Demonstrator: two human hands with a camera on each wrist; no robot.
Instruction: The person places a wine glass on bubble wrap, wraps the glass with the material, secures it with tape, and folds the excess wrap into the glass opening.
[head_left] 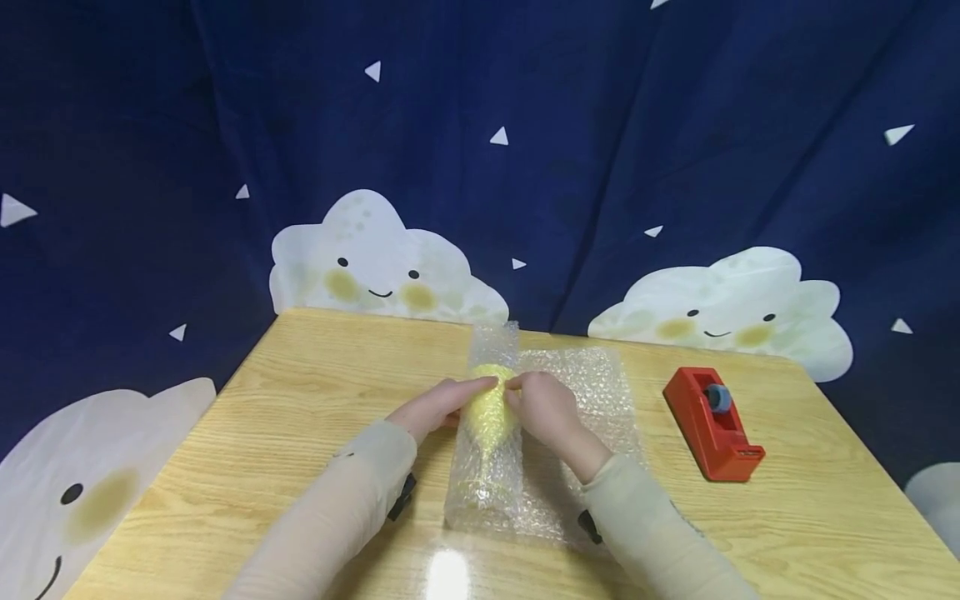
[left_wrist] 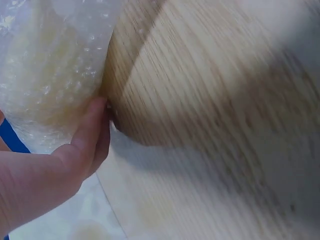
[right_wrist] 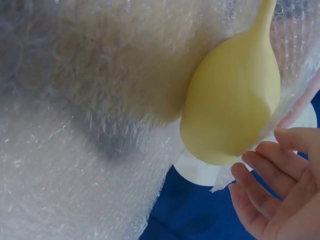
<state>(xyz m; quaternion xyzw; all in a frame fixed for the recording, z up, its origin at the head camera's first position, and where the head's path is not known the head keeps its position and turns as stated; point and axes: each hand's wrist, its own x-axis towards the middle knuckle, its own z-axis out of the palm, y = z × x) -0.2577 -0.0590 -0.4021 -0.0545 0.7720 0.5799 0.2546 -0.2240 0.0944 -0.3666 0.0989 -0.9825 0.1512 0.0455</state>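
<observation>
Right hand (head_left: 551,408) pinches wrap (head_left: 486,496) edge; left hand (head_left: 442,402), fingers straight, against opposite side. Yellow piece (right_wrist: 230,100) between them: top covered, right flank bare. Looks part-wrapped: sheet right of grip unfolded, no tape visible. Dispenser (head_left: 708,425) farther right.

**No Legible Lettering on View**

No word, label, brand or number can be read on the red plastic tape dispenser (head_left: 701,433), the clear bubble wrap (head_left: 592,392) around a yellow bulb-shaped object (right_wrist: 230,100), or the dark blue curtain (head_left: 562,192) printed with smiling white clouds (head_left: 375,250). Dark marks (head_left: 343,455) on the person's cream long sleeves (head_left: 330,500) are too small to make out.
</observation>
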